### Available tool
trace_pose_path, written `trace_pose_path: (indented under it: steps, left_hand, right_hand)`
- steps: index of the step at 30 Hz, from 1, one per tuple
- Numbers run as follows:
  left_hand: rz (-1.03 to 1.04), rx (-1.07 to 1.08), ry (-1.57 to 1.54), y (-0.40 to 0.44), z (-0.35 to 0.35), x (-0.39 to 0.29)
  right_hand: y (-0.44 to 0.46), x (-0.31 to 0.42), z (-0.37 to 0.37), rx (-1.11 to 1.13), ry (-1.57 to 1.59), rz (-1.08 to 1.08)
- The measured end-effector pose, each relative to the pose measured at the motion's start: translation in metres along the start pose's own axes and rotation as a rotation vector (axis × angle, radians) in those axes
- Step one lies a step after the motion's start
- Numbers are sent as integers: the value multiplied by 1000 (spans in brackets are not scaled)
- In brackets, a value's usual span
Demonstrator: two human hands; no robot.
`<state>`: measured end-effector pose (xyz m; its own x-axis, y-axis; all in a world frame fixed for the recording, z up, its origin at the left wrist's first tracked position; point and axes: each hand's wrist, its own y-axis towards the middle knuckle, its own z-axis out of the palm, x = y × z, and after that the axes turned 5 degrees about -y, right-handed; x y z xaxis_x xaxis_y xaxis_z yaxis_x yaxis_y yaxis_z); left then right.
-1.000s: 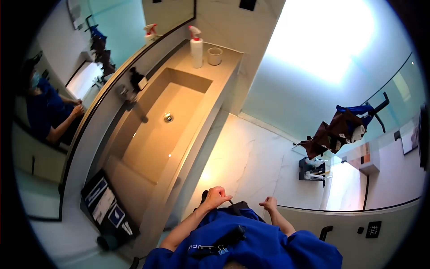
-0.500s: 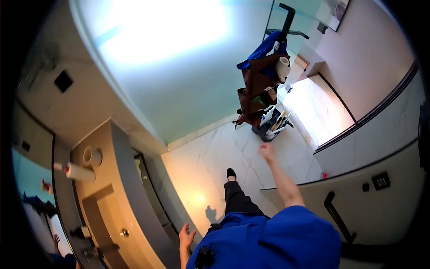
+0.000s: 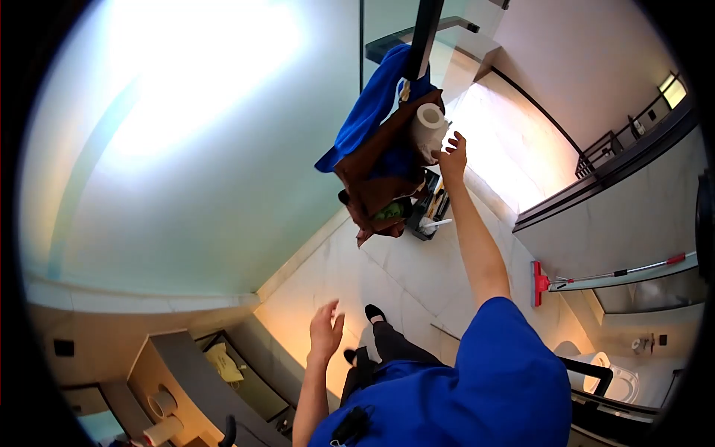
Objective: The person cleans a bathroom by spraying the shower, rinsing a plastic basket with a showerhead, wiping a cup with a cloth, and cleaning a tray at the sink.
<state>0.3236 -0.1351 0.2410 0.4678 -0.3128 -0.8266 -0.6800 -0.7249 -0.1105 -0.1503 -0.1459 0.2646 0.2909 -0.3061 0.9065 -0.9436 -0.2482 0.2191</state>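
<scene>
My right hand (image 3: 453, 158) reaches up beside a white paper roll (image 3: 430, 127), fingers apart and close to the roll's right side; whether they touch it I cannot tell. The roll sits in a brown hanging bag (image 3: 369, 164) with several pockets. A blue cloth (image 3: 376, 100) hangs at the bag's upper left, under a black door handle (image 3: 424, 41). Low over the floor, my left hand (image 3: 325, 329) is held with nothing in it, its fingers apart.
Below the bag stands a black caddy (image 3: 424, 231) with tools. A red-headed mop (image 3: 538, 283) leans at the right, near a toilet (image 3: 622, 384). The counter (image 3: 141, 365) with a cup (image 3: 161, 403) is at lower left. Frosted glass (image 3: 186, 194) fills the upper left.
The view has turned from the sink towards the hanging bag, which is now nearer. My right hand has risen to the paper roll. My left hand has moved away from my waist and opened.
</scene>
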Motion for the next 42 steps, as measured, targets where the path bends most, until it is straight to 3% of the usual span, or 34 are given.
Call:
trace_pose_path:
  steps: [4, 5, 8, 9, 12, 13, 16, 18, 19, 20, 23, 24, 26, 29, 31, 32, 33, 36, 38, 40, 42]
  left_hand:
    - [336, -6, 69, 88, -1, -75]
    - [359, 23, 70, 100, -1, -89]
    - [467, 26, 63, 127, 5, -116]
    - [517, 15, 53, 139, 8, -124]
    - [513, -50, 37, 182, 17, -147]
    - [497, -74, 63, 197, 17, -161]
    - [346, 162, 339, 252, 41, -158]
    - [299, 348, 454, 252, 55, -146]
    - [303, 394, 438, 241, 58, -142]
    - [403, 365, 372, 225, 53, -133]
    - [369, 354, 311, 198, 39, -132]
    - [339, 401, 298, 198, 42, -135]
    - [331, 425, 308, 195, 47, -141]
    - [307, 365, 356, 191, 53, -151]
    - [212, 382, 379, 189, 47, -165]
    - [271, 311, 365, 189, 46, -167]
    - [332, 240, 349, 184, 45, -166]
    - [466, 92, 206, 170, 46, -153]
    - [492, 58, 114, 158, 48, -149]
    - [447, 82, 59, 147, 62, -147]
    - [435, 223, -51, 143, 78, -140]
  right_hand:
    - [18, 14, 5, 112, 56, -150]
    - [31, 3, 13, 118, 9, -259]
    - [44, 30, 12, 274, -100, -290]
    - [41, 37, 12, 162, -334, -313]
    - [10, 76, -10, -135, -365, -447]
    - [2, 89, -17, -131, -268, -516]
    - [-33, 118, -25, 82, -30, -485]
    - [-47, 121, -20, 100, -175, -824]
    - [-47, 121, -19, 100, -222, -874]
    - [-49, 122, -20, 100, -264, -914]
    - [-47, 117, -32, 330, -329, -948]
    - [-56, 108, -31, 517, -356, -950]
    - [-77, 82, -8, 458, -352, -1093]
    - [-67, 82, 1, 651, -423, -840]
    - [-59, 92, 3, 762, -316, -643]
    - [-48, 97, 3, 805, -266, -561]
    - [-41, 88, 4, 831, 36, -534]
    - [-21, 57, -9, 563, 32, -421]
    - [11, 38, -10, -14, -335, -608]
    - [34, 15, -6, -19, -637, -495]
    - [56, 6, -12, 3, -455, -456]
